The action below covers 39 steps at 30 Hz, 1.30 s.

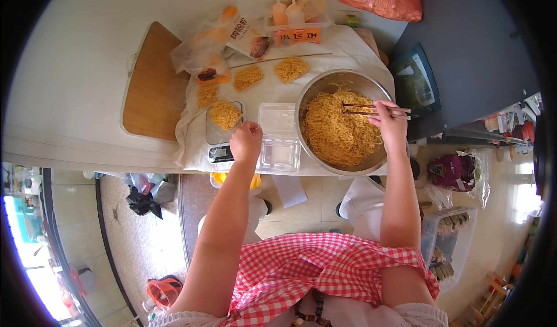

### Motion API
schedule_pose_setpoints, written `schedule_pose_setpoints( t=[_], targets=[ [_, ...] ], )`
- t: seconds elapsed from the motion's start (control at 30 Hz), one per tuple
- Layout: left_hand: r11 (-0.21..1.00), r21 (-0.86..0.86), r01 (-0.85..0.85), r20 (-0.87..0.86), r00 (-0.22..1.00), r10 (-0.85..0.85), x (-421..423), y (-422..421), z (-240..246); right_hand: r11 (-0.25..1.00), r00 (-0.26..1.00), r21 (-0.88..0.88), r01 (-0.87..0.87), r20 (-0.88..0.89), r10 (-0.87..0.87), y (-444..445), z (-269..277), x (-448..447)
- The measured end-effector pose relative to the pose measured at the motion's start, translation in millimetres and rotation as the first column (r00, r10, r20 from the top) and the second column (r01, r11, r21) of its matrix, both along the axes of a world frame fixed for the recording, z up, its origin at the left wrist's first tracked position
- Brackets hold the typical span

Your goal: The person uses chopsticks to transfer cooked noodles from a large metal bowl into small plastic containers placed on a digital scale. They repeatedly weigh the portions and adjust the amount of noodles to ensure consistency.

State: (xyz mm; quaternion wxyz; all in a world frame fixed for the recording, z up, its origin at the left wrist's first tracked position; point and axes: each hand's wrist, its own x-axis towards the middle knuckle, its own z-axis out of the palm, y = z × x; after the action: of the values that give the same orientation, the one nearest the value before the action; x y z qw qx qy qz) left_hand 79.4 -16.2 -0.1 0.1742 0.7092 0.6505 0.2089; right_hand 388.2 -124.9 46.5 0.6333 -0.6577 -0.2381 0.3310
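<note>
My right hand [388, 124] holds a pair of wooden chopsticks [398, 113], their tips in the noodles [339, 131] that fill much of a big stainless steel bowl [306, 147]. My left hand [247, 139], fingers curled, is beside a digital kitchen scale [214, 134]; whether it pinches anything is hidden. On the scale lies a portion of noodles [225, 114]. An open clear plastic container [278, 155] stands between the scale and the bowl. Behind, several noodle portions in clear packs [248, 78] rest on the white cloth.
A thin rod [283, 59] lies across the cloth. Behind it are a printed food bag [249, 36] and a plastic tub [297, 33] with squeeze bottles [295, 13]. A wooden board [152, 83] leans at the left; a dark cabinet [472, 53] stands at the right.
</note>
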Motion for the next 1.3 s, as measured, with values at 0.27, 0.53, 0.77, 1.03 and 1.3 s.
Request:
schedule_pose_setpoints(
  t=[0.27, 0.53, 0.77, 1.03, 1.3],
  targets=[
    [1.000, -0.006, 0.009, -0.069, 0.998, -0.009, 1.6, -3.8, -1.8, 1.000, 0.999, -0.011, -0.009, 0.032, 0.010, -0.6, 2.3, -1.3],
    [1.000, 0.003, 0.016, -0.090, 0.996, -0.016, 5.0, -5.8, 4.3, 1.000, 0.999, -0.013, -0.017, 0.047, 0.017, -0.3, 4.1, -1.3],
    [1.000, -0.020, 0.011, -0.033, 0.999, -0.012, 9.5, 5.6, -7.1, 1.000, 0.998, -0.007, -0.015, 0.065, 0.016, 0.9, 0.4, -0.4],
    [0.999, 0.050, 0.002, -0.067, 0.998, 0.001, 15.0, 8.6, -10.1, 1.000, 0.998, -0.007, -0.011, 0.056, 0.011, 0.6, 1.8, 0.1],
    [0.993, 0.114, 0.006, -0.078, 0.997, 0.003, 15.9, 5.4, -11.5, 1.000, 0.998, -0.010, -0.012, 0.053, 0.012, 0.7, 4.2, -1.5]
  ],
)
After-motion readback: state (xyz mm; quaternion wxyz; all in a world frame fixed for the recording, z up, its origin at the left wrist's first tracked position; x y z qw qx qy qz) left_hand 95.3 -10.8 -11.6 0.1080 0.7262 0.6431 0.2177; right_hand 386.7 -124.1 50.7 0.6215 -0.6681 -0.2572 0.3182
